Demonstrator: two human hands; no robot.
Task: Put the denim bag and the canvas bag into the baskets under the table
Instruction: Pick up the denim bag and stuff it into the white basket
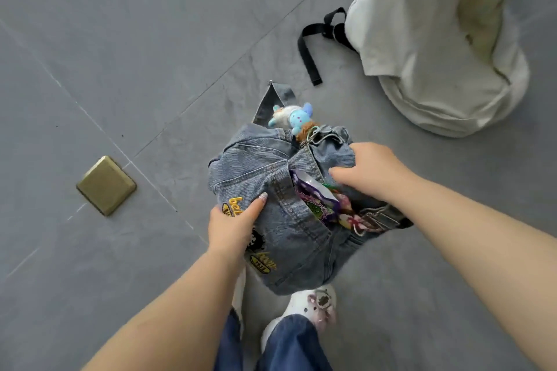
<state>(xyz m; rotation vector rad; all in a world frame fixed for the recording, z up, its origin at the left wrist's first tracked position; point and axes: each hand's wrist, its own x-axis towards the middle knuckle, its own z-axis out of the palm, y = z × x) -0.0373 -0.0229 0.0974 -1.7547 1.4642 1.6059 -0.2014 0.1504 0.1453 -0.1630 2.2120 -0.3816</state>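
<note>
The denim bag (pixel 289 229) sits on the grey floor just in front of my feet, with yellow patches on its front, plush charms at its top and colourful snack packets showing in its open mouth. My left hand (pixel 233 224) grips its near left side, thumb across the patches. My right hand (pixel 369 170) clutches the denim at the bag's right top edge. The off-white canvas bag (pixel 437 48) lies slumped on the floor at the upper right, apart from both hands, its black strap (pixel 307 51) trailing left.
A brass floor socket cover (pixel 106 185) is set in the tiles to the left. My white shoes (pixel 313 304) and jeans legs stand directly under the denim bag. No basket or table shows in this view.
</note>
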